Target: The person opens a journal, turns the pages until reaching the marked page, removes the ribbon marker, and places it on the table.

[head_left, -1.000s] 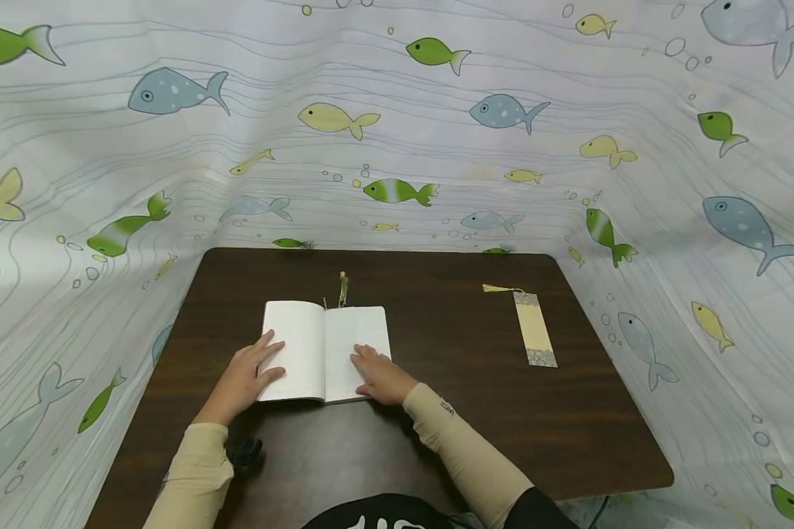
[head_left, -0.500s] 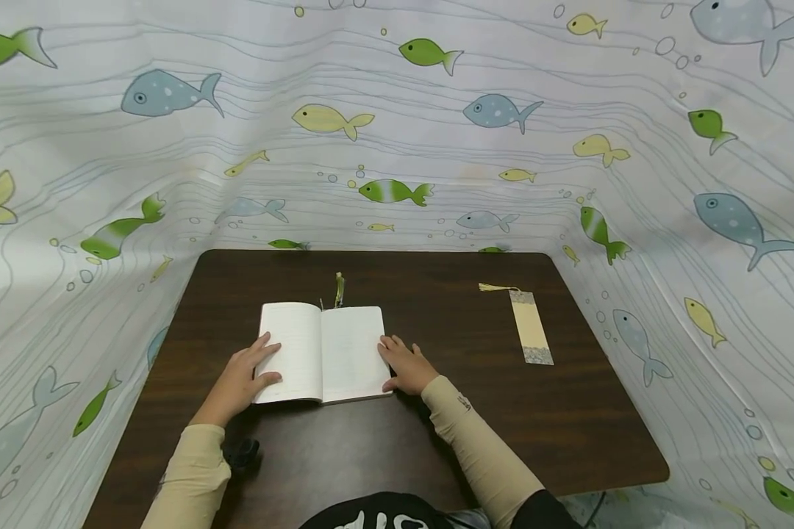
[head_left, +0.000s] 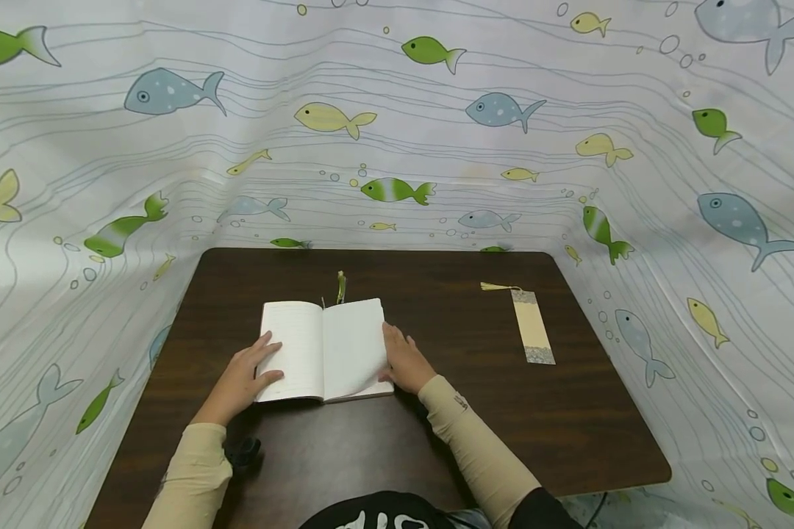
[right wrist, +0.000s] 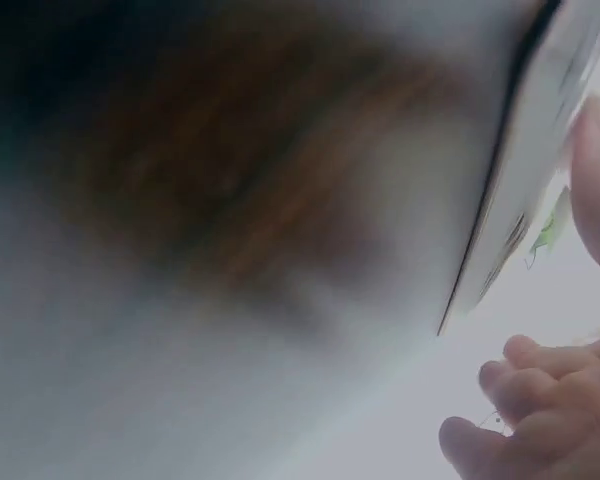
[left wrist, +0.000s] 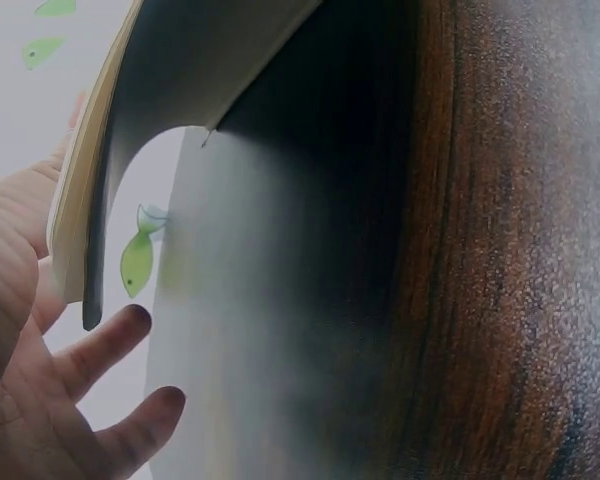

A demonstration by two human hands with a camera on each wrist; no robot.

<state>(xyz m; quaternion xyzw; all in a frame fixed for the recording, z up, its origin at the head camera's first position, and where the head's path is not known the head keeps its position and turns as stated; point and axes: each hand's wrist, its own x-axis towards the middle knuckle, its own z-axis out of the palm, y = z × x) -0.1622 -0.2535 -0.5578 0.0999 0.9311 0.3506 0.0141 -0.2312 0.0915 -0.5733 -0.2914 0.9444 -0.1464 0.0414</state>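
A notebook [head_left: 294, 353] lies open on the table, showing white pages, the left one faintly lined. At its left edge, my left hand [head_left: 243, 378] holds the book, thumb and fingertips over the margin. The left wrist view shows the book's edge [left wrist: 95, 200] beside the palm, with two fingers past the cover. My right hand [head_left: 406, 360] is at the right edge, thumb by the lower corner, taking up the right page [head_left: 353, 342], whose lower corner bends upward. In the right wrist view, the thumb [right wrist: 595, 185] is close to the page edges.
A cream bookmark [head_left: 532, 327] with a tassel lies on the dark wood table [head_left: 450, 308], to the right. A green-yellow tassel [head_left: 341, 286] sticks out at the notebook's top. A fish-patterned curtain [head_left: 390, 132] surrounds the table's back and sides.
My right hand has slid from the right page out to its edge, and the page has lifted and bent at its lower corner. My left hand has stayed in place.
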